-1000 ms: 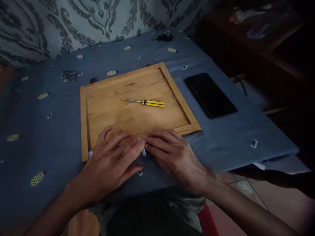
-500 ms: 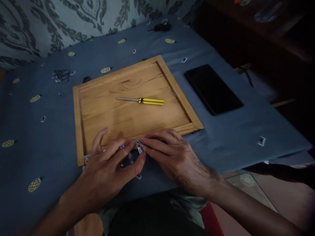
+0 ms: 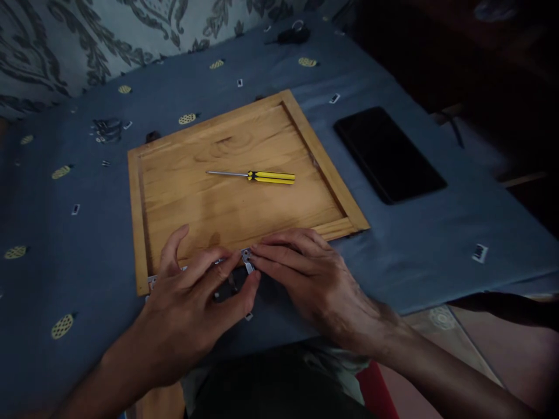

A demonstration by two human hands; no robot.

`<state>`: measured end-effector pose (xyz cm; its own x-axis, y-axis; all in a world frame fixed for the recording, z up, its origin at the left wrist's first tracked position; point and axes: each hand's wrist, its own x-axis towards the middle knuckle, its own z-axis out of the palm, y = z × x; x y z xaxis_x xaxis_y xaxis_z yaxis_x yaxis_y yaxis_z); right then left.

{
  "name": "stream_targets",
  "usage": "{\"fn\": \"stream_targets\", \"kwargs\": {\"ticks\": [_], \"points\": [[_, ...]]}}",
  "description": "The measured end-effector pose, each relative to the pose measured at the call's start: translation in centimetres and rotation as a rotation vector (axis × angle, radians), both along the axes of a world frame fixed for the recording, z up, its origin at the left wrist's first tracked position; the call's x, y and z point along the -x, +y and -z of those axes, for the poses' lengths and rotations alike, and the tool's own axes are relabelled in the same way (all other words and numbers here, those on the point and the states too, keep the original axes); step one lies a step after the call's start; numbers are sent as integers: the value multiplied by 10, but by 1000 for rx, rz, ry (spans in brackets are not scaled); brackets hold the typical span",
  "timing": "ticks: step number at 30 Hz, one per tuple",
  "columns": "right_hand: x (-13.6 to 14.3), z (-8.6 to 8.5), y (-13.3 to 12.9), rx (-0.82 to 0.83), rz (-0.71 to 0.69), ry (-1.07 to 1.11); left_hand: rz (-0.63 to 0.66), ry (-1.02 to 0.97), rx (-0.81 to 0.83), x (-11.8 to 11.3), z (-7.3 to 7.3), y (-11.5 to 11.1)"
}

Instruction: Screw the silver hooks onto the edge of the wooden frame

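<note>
Both hands (image 3: pixel 198 294) (image 3: pixel 312 276) finger the silver metal fitting (image 3: pixel 247 260) along the framed tan wooden panel's (image 3: pixel 192 198) near edge. I can't tell grip or fastening.

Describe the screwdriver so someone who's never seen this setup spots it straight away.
On the blue cloth, find the large framed wooden panel just beyond the person's hands. Near the middle of its recessed face lies the screwdriver, its thin metal shaft pointing left. Its bright yellow-and-black handle sets it apart from the flat black device right of the panel.
</note>
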<state>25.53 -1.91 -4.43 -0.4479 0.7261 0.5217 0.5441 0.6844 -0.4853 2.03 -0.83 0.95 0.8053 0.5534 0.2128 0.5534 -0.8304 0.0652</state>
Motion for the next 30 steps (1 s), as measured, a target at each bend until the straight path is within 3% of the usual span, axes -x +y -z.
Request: {"fn": "stream_targets", "kwargs": {"ticks": [21,30], "points": [[1,-2,3,-53,10,5,-56,-62,120,0,-4,0],[3,-1,0,-49,17,13,3,-60,101,2,-3,4]]}}
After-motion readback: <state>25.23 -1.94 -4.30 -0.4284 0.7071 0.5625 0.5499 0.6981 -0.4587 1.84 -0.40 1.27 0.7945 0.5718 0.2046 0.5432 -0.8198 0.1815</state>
